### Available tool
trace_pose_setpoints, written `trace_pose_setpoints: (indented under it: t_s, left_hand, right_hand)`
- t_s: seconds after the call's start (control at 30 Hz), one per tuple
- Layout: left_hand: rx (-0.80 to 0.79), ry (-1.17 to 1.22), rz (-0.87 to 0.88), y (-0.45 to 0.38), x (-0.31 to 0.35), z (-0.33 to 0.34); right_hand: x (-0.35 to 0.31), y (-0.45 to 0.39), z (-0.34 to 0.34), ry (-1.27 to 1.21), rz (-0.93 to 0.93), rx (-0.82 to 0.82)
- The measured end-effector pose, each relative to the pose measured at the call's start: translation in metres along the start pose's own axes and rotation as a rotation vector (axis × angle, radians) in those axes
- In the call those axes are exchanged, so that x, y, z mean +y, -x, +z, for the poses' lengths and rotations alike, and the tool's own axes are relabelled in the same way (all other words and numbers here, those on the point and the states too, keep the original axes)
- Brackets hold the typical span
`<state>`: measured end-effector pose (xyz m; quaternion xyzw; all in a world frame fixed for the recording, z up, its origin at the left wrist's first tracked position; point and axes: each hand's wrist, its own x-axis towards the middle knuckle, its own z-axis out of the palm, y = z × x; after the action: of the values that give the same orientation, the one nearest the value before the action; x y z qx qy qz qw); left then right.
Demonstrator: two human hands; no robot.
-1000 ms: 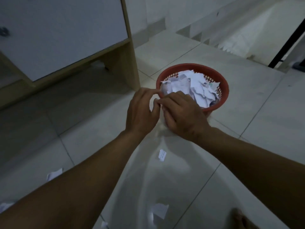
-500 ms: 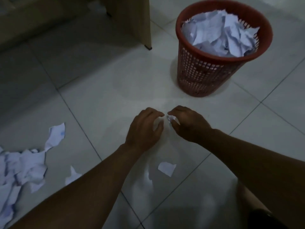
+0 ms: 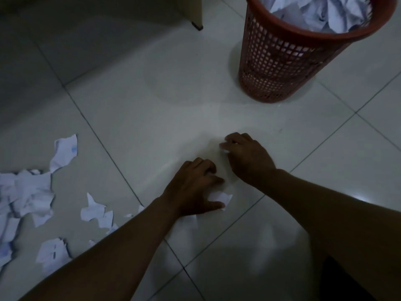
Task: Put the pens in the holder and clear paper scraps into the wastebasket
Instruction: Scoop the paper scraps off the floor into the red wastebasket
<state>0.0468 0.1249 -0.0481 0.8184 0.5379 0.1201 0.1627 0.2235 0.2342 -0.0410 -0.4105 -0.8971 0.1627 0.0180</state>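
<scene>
Nearest, the left hand [image 3: 195, 187] is down on the floor [image 3: 152, 109], thumb and fingers closing on a small paper scrap [image 3: 220, 197] that lies flat under its fingertips. A scrap this thin on smooth tile could slide away from the pinch or tear if it is scraped rather than lifted. Just beyond and slightly right of it, the right hand [image 3: 247, 155] is curled over the tile, with a sliver of white at its fingertips; whether it truly holds a bit of paper there I cannot tell. If it does, the loose grip could let the piece drop on the way.

Well off to the left of both hands lies a heap of torn scraps [image 3: 32, 192], not yet gathered, and small pieces near the left forearm are easily missed in this dim light.

Far ahead of the right hand stands the red wastebasket [image 3: 282, 61], already piled with paper [image 3: 314, 11] to its rim, so further scraps may spill back out. No pens or holder are in sight.
</scene>
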Motion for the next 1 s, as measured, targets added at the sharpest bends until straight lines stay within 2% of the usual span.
trace_pose_setpoints:
  t_s: [0.13, 0.27, 0.4, 0.5, 0.57, 0.7, 0.8, 1.0]
  left_hand:
    - [0.044, 0.008, -0.021, 0.001, 0.003, 0.009]
    - [0.076, 0.056, -0.067, -0.003, 0.007, 0.014]
    - [0.121, 0.322, -0.337, -0.007, 0.013, 0.008]
    - [0.302, 0.573, -0.626, -0.015, 0.016, 0.002]
    - [0.401, 0.654, -0.791, -0.02, 0.016, -0.004]
    - [0.487, 0.704, -0.91, -0.011, 0.01, -0.017]
    - [0.532, 0.727, -0.958, 0.007, 0.005, -0.027]
    - [0.616, 0.757, -1.089, 0.071, -0.013, -0.037]
  right_hand:
    - [-0.002, 0.013, 0.003, -0.003, -0.058, 0.096]
    - [-0.004, 0.021, 0.005, -0.073, -0.052, 0.099]
    - [-0.011, 0.026, 0.003, -0.254, 0.079, 0.119]
    - [-0.021, 0.026, 0.001, -0.466, 0.246, 0.097]
    - [-0.032, 0.022, 0.0, -0.577, 0.328, 0.089]
    - [-0.058, 0.009, -0.001, -0.877, 0.476, 0.102]
    - [-0.08, 0.001, 0.002, -0.922, 0.438, 0.106]
    - [-0.141, -0.012, 0.018, -0.812, 0.245, -0.015]
